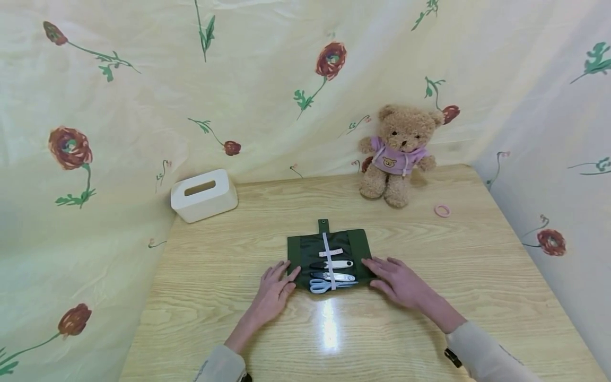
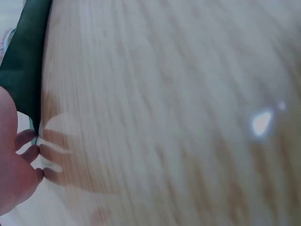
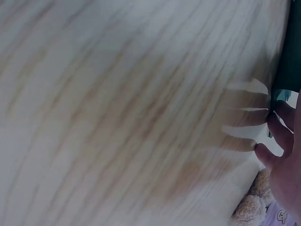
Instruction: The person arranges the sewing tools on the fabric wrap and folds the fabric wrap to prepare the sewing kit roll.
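A dark green tool roll [image 1: 360, 248] lies unfolded on the wooden table, its snap strap [image 1: 323, 226] pointing away from me. Under a pale elastic band [image 1: 326, 242] it carries light-blue scissors [image 1: 319, 287], two black-and-white handled tools [image 1: 342, 264] and a small white marked strip [image 1: 338, 252]. My left hand [image 1: 273, 293] grips the near left corner, thumb at the front edge and fingers along the side. At the opposite near corner, my right hand [image 1: 400, 281] holds the cloth likewise. The green cloth [image 2: 24, 61] stands slightly raised in the left wrist view.
A white tissue box [image 1: 205, 197] stands at the back left of the table [image 1: 229, 249]. Toward the back right a teddy bear [image 1: 392, 163] in a purple hoodie leans by the flowered curtain [image 1: 267, 95]. A pink ring [image 1: 442, 211] lies right of the bear.
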A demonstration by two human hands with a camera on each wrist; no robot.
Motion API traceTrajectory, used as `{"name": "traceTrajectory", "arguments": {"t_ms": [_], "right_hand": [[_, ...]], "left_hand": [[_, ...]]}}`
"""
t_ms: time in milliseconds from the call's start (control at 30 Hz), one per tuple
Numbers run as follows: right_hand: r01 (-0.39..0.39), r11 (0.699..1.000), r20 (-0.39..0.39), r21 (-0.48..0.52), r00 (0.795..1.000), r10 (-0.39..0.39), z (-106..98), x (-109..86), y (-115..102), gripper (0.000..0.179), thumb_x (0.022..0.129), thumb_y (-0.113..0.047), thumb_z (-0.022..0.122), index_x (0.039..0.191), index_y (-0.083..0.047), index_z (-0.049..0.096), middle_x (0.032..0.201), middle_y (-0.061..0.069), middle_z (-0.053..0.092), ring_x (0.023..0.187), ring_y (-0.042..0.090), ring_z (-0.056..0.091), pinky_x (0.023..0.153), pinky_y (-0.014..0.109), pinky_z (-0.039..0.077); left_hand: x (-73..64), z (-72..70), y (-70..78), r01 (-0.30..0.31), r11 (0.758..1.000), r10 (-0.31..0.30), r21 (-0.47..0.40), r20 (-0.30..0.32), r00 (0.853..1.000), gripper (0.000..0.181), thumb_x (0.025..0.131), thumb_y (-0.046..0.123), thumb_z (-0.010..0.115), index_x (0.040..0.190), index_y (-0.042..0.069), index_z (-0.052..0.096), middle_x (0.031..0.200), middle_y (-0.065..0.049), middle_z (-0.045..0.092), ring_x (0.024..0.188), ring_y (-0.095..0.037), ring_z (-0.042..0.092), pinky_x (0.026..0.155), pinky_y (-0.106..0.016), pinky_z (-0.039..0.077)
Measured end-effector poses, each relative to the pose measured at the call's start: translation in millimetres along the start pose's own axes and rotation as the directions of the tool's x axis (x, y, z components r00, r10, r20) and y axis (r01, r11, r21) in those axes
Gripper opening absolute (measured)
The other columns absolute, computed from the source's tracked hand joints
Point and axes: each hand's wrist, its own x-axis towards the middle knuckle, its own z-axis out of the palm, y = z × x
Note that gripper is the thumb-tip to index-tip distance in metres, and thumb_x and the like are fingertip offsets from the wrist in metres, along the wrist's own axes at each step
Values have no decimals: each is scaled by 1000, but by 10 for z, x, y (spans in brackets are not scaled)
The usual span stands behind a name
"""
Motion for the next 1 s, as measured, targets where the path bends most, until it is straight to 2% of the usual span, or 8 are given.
{"name": "traceTrajectory", "arguments": {"t_ms": [200,400,567,667,733,800,900,1000], "right_hand": [[-24,997,-117,72,993,32,5,82,19,50,91,-14,72,135,6,57,114,14,71,98,31,68,88,58,47],[-92,980,-226,175,965,131,15,246,63,53,79,2,80,126,14,59,82,10,73,68,16,69,65,40,55],[-220,974,-197,52,954,226,36,424,57,47,81,-5,81,122,10,63,68,4,66,54,16,60,53,36,50],[-291,956,-165,-18,944,284,70,504,30,46,81,-9,83,119,8,65,66,2,62,55,20,57,56,42,48],[-333,942,-144,-51,936,323,92,520,17,45,81,-11,84,118,7,66,67,1,61,59,23,57,59,47,48],[-364,928,-131,-82,927,352,108,510,11,44,80,-14,84,117,6,67,68,2,60,65,28,59,62,50,47],[-374,917,-135,-137,924,357,124,500,-3,43,80,-16,85,114,3,69,79,9,65,77,36,61,66,53,48],[-308,933,-195,-184,942,273,145,480,-34,33,80,-14,84,107,0,71,91,15,66,84,39,62,69,54,48]], "left_hand": [[83,42,26,54,998,-58,-37,-113,992,39,106,22,48,141,6,57,139,-19,55,128,-41,47,100,-63,32],[206,95,65,150,987,-158,-52,-226,961,38,106,24,49,136,3,60,125,-19,61,113,-38,52,92,-60,35],[297,148,84,243,969,-222,40,-290,931,38,101,21,59,132,0,63,120,-18,59,109,-38,50,90,-59,37],[343,157,94,252,953,-195,169,-296,935,44,97,18,65,137,1,59,123,-19,54,112,-38,48,91,-58,38],[377,146,141,185,944,-110,274,-266,958,54,89,8,72,140,3,56,129,-19,52,118,-38,48,95,-57,39],[406,138,214,47,931,33,363,-212,977,67,77,-3,75,140,6,56,135,-19,51,125,-38,47,99,-56,39],[407,160,327,-164,894,223,417,-96,970,65,74,-6,72,136,8,61,141,-15,52,133,-34,44,104,-55,37],[377,225,375,-255,876,285,410,-14,958,48,87,6,68,135,10,63,143,-12,52,136,-29,43,107,-50,36]]}}
